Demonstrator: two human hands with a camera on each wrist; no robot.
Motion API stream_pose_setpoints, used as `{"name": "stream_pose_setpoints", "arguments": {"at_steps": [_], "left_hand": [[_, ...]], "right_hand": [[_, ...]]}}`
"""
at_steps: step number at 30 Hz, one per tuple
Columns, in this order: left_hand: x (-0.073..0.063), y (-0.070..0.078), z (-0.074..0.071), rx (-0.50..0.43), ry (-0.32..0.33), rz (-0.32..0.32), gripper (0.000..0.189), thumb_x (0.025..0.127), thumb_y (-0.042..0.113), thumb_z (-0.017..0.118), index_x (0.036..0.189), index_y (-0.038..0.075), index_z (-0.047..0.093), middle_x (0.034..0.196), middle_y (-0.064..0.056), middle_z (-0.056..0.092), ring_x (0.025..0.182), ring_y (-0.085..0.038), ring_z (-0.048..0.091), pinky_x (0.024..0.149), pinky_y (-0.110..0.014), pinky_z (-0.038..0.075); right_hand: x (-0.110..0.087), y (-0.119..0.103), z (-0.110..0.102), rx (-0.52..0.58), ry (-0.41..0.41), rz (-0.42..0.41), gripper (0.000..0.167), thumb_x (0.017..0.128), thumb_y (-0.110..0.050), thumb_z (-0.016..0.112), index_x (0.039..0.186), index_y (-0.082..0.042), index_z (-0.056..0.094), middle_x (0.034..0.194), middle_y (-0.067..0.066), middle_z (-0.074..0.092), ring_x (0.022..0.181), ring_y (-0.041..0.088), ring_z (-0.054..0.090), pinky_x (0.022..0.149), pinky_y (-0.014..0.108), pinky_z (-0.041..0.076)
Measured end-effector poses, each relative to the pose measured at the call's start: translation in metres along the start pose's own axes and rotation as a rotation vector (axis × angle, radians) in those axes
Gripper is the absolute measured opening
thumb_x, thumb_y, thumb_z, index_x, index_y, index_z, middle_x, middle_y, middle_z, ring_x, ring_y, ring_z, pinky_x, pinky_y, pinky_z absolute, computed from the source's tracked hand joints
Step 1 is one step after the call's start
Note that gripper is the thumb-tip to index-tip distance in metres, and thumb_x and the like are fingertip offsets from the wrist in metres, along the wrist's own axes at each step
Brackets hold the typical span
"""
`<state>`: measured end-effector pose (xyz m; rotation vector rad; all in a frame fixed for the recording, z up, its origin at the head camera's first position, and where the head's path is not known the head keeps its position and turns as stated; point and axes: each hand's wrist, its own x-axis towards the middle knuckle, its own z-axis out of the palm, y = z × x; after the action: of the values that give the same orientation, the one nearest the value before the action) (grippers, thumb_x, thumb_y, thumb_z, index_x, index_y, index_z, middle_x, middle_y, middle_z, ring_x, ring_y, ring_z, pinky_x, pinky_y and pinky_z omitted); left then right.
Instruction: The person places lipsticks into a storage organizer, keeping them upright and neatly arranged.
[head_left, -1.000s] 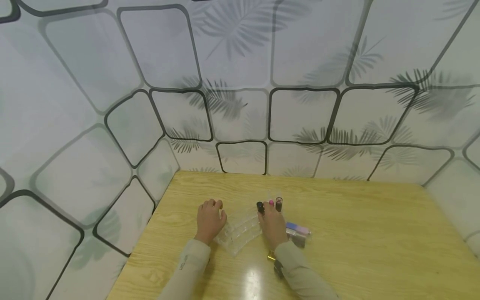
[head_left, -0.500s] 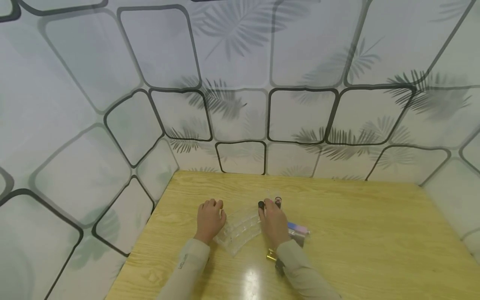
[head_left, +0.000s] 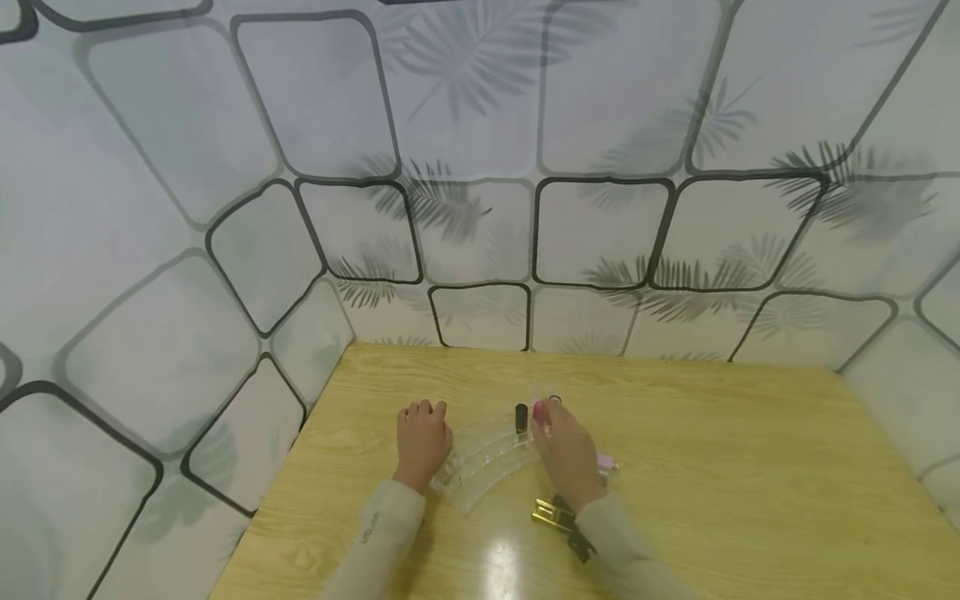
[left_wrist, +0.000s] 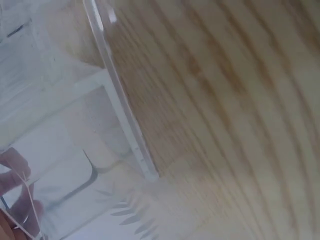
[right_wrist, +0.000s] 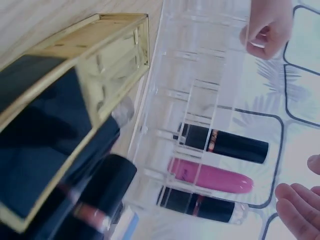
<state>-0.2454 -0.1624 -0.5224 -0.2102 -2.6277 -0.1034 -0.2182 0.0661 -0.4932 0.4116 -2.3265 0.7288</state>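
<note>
A clear tiered lipstick organizer [head_left: 487,467] lies on the table between the hands. My left hand [head_left: 422,446] holds its left end with curled fingers, which also show through the clear plastic in the left wrist view. Three tubes stand in slots at the organizer's right end: a black lipstick [right_wrist: 237,146], a pink lipstick [right_wrist: 215,176] and a black lipstick with a clear tip [right_wrist: 200,204]. My right hand [head_left: 566,450] is beside the pink one. In the right wrist view its loosely bent fingers [right_wrist: 300,210] are apart from the tubes and hold nothing.
A gold-and-black case [right_wrist: 115,55] and a black tube [right_wrist: 107,182] lie near my right wrist. A lilac-pink item [head_left: 606,462] is partly hidden behind the right hand. Patterned walls [head_left: 480,317] border the wooden table [head_left: 712,467].
My right hand has drawn back to the right from the black lipstick, which now stands uncovered in the organizer beside the pink one. The left hand stays at the organizer's left end.
</note>
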Motion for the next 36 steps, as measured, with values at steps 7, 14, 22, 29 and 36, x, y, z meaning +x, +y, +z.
{"name": "stream_pose_setpoints", "arguments": {"at_steps": [7,14,22,29,36], "left_hand": [[-0.002,0.002,0.002,0.015,0.017,-0.022,0.019,0.078,0.014,0.067,0.096,0.009,0.064,0.082,-0.008,0.06,0.078,-0.025,0.056,0.077,-0.043,0.047],[-0.002,0.002,0.004,-0.007,0.076,-0.021,0.018,0.076,0.013,0.069,0.092,0.01,0.063,0.08,-0.008,0.061,0.075,-0.024,0.056,0.076,-0.043,0.048],[-0.005,0.002,0.006,-0.069,0.108,-0.026,0.017,0.075,0.009,0.068,0.088,0.009,0.058,0.081,-0.008,0.06,0.074,-0.024,0.056,0.075,-0.043,0.048],[-0.006,0.001,0.009,-0.09,0.097,-0.033,0.014,0.076,0.009,0.066,0.088,0.009,0.059,0.083,-0.009,0.062,0.077,-0.026,0.058,0.077,-0.044,0.047],[-0.007,0.001,0.011,-0.087,0.118,-0.028,0.014,0.076,0.009,0.067,0.087,0.01,0.058,0.083,-0.008,0.061,0.077,-0.025,0.058,0.078,-0.044,0.047]], "right_hand": [[-0.015,0.012,-0.025,-0.039,-0.041,-0.028,0.033,0.077,-0.011,0.074,0.102,0.004,0.061,0.083,0.013,0.07,0.069,0.022,0.068,0.058,0.028,0.054],[-0.033,0.042,-0.038,-0.112,-0.206,-0.012,0.027,0.075,-0.012,0.075,0.097,-0.001,0.065,0.093,0.013,0.07,0.081,0.026,0.068,0.068,0.032,0.056],[-0.043,0.066,-0.047,-0.135,-0.352,0.057,0.03,0.074,-0.014,0.075,0.099,0.0,0.064,0.099,0.017,0.068,0.092,0.032,0.065,0.078,0.043,0.055],[-0.043,0.078,-0.045,-0.156,-0.409,0.054,0.03,0.075,-0.018,0.075,0.098,0.0,0.065,0.095,0.017,0.068,0.089,0.032,0.064,0.078,0.044,0.054],[-0.04,0.087,-0.038,-0.149,-0.412,0.026,0.021,0.08,-0.015,0.071,0.095,-0.001,0.066,0.089,0.015,0.067,0.082,0.03,0.064,0.073,0.042,0.054]]}}
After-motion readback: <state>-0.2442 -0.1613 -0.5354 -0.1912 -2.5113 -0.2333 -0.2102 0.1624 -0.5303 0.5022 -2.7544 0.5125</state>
